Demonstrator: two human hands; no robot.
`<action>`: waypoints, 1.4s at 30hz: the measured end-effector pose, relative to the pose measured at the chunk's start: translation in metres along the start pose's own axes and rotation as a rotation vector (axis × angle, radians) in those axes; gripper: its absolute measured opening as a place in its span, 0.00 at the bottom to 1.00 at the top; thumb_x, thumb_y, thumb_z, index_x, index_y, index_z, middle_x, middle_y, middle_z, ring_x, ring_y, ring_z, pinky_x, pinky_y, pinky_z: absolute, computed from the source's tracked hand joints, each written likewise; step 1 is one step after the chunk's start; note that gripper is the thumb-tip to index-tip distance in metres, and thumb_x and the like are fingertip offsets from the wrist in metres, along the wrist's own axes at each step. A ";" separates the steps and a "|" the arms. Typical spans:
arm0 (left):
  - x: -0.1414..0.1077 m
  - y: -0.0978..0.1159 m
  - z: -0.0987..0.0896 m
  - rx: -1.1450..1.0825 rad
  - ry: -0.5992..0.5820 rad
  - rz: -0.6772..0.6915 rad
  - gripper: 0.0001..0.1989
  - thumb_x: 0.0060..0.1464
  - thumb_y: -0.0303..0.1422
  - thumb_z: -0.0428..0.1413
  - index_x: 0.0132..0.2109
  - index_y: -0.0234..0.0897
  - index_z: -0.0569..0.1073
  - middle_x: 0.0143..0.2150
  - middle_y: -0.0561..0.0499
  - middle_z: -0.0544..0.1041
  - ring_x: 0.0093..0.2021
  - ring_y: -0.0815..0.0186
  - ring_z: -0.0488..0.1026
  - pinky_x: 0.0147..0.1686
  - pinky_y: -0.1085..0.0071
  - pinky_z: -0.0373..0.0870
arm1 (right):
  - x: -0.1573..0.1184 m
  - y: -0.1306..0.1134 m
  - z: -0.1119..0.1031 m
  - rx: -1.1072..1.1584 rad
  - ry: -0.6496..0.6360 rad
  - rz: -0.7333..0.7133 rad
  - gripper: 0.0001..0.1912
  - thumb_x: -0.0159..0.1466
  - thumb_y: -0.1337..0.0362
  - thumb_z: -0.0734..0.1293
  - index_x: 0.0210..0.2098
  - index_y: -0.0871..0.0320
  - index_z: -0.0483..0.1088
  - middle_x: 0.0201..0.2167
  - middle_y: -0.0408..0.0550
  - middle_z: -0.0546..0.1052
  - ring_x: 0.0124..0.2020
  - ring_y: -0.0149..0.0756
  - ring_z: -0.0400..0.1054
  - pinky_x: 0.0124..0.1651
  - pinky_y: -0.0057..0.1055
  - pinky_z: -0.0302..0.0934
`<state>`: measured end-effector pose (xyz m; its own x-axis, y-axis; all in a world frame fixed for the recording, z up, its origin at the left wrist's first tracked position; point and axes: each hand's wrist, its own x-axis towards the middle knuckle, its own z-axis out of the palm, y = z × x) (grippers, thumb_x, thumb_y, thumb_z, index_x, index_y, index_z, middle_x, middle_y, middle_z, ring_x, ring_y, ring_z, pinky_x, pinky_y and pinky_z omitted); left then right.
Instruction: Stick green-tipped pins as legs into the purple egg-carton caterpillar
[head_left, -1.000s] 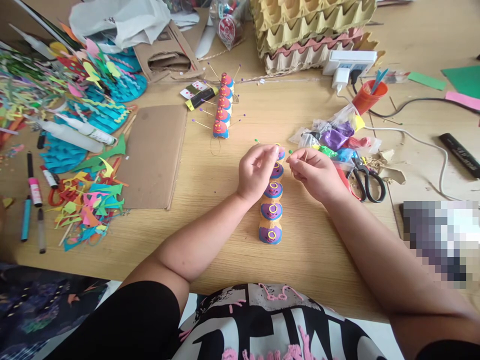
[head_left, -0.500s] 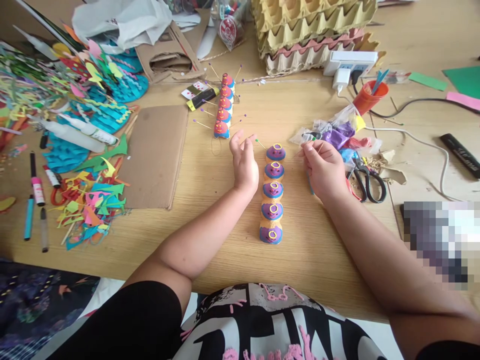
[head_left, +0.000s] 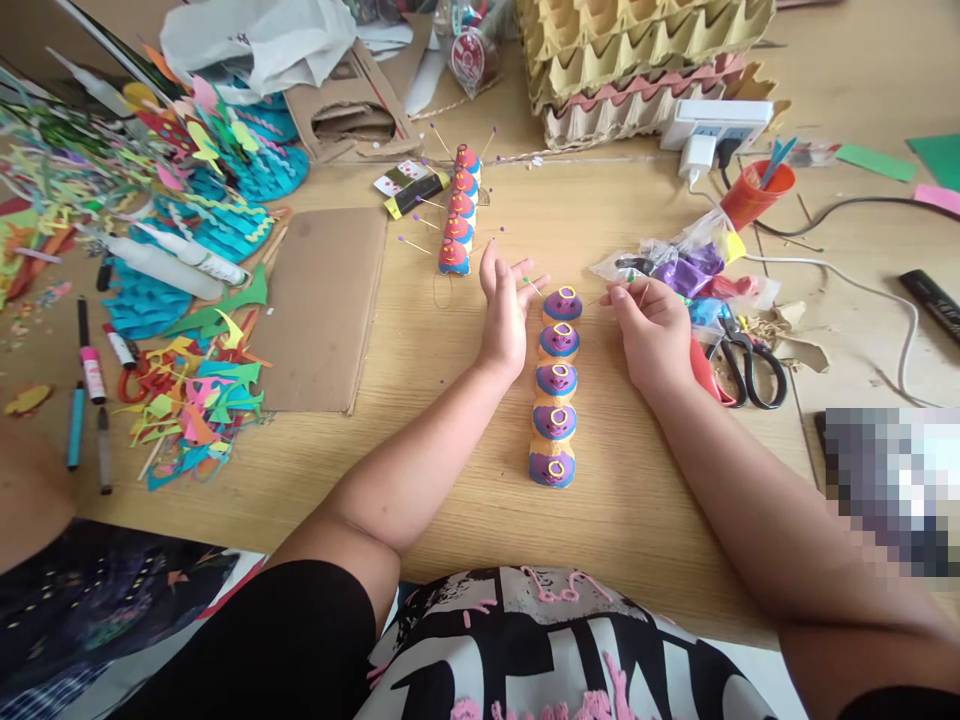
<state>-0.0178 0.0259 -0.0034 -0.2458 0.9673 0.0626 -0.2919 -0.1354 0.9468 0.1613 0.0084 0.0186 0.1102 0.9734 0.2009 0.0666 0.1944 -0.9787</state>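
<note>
A caterpillar made from a strip of egg carton (head_left: pixel 556 380) lies lengthwise before me. Its purple and blue humps carry small faces and yellow rings. From the far hump a thin stick with a green tip (head_left: pixel 533 288) leans out to the left. My left hand (head_left: pixel 506 315) is just beside that stick, fingers spread; whether they touch it I cannot tell. On the other side my right hand (head_left: pixel 651 325) pinches what looks like a thin pale stick, mostly hidden by the fingers. Farther back stands a red and blue egg-carton caterpillar (head_left: pixel 460 210) with purple-tipped sticks.
Black-handled scissors (head_left: pixel 750 370) and bags of coloured clay (head_left: pixel 690 268) lie by my right hand. Behind are stacked egg trays (head_left: pixel 637 70), a power strip (head_left: pixel 716 122) and an orange cup (head_left: pixel 757 195). Cardboard (head_left: pixel 322 310) and paper scraps (head_left: pixel 199 400) lie left. Someone's arm (head_left: pixel 34 490) shows at the left edge.
The whole view has shifted slightly. My left hand's fingers have spread wider beside the green-tipped stick. My right hand keeps its pinch. Another person's arm has come in at the left edge.
</note>
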 end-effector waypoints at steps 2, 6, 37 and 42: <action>0.002 -0.004 -0.001 -0.010 -0.021 0.011 0.32 0.71 0.62 0.40 0.70 0.52 0.64 0.59 0.45 0.76 0.53 0.62 0.85 0.59 0.56 0.76 | 0.001 0.002 0.000 -0.007 0.004 -0.018 0.20 0.65 0.45 0.75 0.33 0.53 0.70 0.35 0.48 0.79 0.38 0.37 0.71 0.42 0.35 0.66; 0.001 -0.008 0.000 -0.017 -0.043 0.029 0.37 0.66 0.66 0.43 0.71 0.53 0.64 0.56 0.45 0.77 0.49 0.60 0.85 0.58 0.56 0.77 | 0.002 0.005 0.001 -0.002 0.011 -0.035 0.16 0.65 0.48 0.76 0.35 0.53 0.73 0.35 0.48 0.80 0.40 0.38 0.73 0.47 0.37 0.68; -0.003 -0.004 0.002 0.106 -0.108 -0.053 0.37 0.69 0.63 0.35 0.77 0.57 0.49 0.59 0.46 0.74 0.61 0.56 0.80 0.69 0.52 0.71 | 0.003 0.013 0.000 -0.067 0.006 -0.047 0.18 0.64 0.46 0.77 0.33 0.53 0.74 0.34 0.44 0.81 0.35 0.35 0.73 0.46 0.39 0.72; 0.000 -0.012 -0.002 0.137 -0.114 -0.033 0.39 0.69 0.64 0.34 0.78 0.55 0.47 0.60 0.45 0.74 0.61 0.56 0.80 0.68 0.53 0.72 | 0.005 0.020 -0.001 -0.047 0.025 -0.081 0.16 0.65 0.48 0.76 0.34 0.52 0.73 0.35 0.44 0.81 0.37 0.36 0.75 0.51 0.42 0.73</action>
<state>-0.0164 0.0269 -0.0151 -0.1293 0.9898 0.0593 -0.1677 -0.0808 0.9825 0.1642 0.0171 0.0006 0.1275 0.9512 0.2809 0.1227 0.2659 -0.9562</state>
